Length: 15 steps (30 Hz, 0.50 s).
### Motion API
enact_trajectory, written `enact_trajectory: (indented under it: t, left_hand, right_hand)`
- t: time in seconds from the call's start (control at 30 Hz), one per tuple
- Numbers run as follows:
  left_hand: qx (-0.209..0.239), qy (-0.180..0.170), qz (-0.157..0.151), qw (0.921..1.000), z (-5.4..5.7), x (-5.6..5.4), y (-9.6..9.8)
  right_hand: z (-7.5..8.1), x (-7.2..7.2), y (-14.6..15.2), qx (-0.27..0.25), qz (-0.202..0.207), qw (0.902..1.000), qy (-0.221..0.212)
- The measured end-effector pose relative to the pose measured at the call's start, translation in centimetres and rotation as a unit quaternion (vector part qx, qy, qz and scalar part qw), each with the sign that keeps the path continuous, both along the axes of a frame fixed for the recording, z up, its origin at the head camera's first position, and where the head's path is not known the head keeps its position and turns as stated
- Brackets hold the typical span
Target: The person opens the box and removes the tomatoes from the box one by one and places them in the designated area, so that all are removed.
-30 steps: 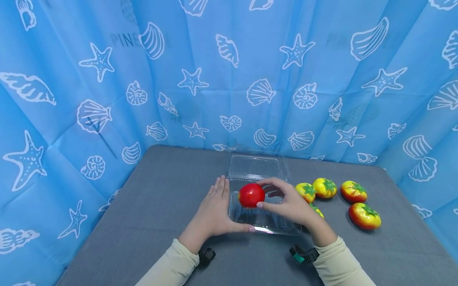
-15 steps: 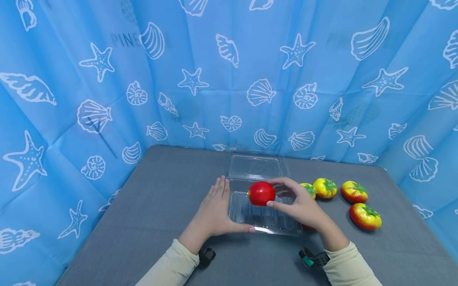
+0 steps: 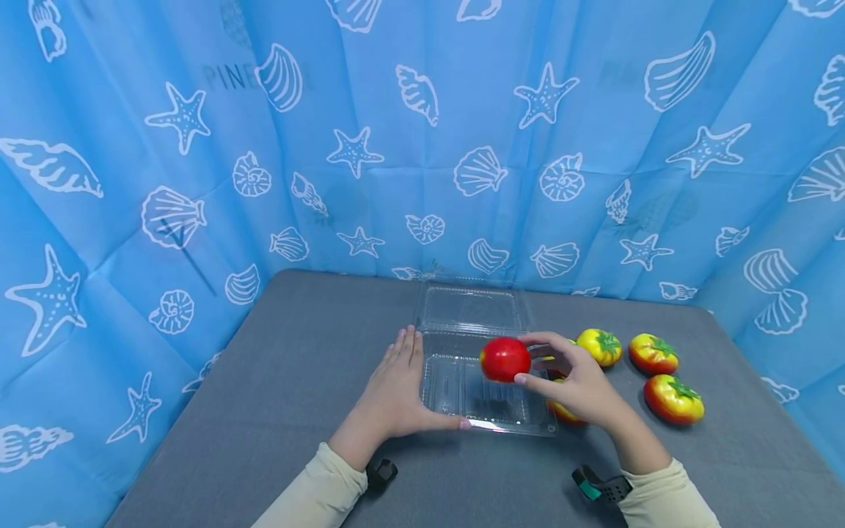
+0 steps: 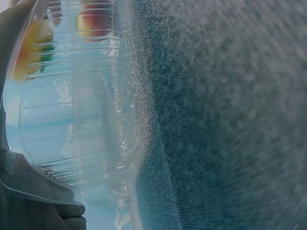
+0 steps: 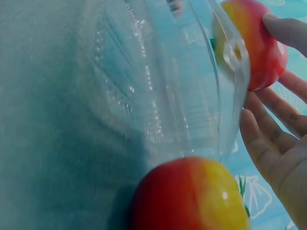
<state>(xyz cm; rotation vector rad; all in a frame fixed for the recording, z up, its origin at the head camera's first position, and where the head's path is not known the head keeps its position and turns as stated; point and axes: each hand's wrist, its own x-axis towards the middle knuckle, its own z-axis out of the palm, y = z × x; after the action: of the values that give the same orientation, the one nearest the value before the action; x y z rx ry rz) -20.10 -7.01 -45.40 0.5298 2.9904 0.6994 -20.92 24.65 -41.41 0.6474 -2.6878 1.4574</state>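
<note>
A clear plastic clamshell container [image 3: 445, 385] lies open on the table, its lid [image 3: 470, 306] folded back towards the curtain. Along its left side, my left hand [image 3: 391, 400] rests with straight fingers, thumb stretched along the front rim. My right hand [image 3: 581, 381] pinches a red-and-yellow tomato [image 3: 505, 359] between thumb and fingertips, above the container's right half. In the right wrist view this tomato [image 5: 256, 45] shows beyond the container's rim, green leaves partly hidden. Another tomato [image 5: 192, 196] sits just outside the container, close to my right hand.
Several more tomatoes with green tops stand right of the container, including a yellow one [image 3: 599, 347], one behind it [image 3: 653, 355] and one nearer [image 3: 673, 400]. A grey cloth [image 3: 277, 411] covers the table. A blue shell-patterned curtain [image 3: 409, 147] hangs behind.
My right hand has moved to the right with the tomato, from the middle of the container to above its right half. My left hand has stayed in place.
</note>
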Motion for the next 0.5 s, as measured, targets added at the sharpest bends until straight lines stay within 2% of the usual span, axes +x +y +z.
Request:
enact_trajectory:
  t: [0.2,0.5]
  left_hand:
    - [-0.003,0.002,0.002,1.0000,-0.1,0.0,0.0]
    - [-0.004,0.005,-0.001,1.0000,-0.1,-0.1,-0.1]
  right_hand:
    - [-0.1,0.4,1.0,-0.005,-0.013,0.9999,-0.009]
    - [-0.4,0.5,2.2,-0.013,-0.033,0.9994,0.003]
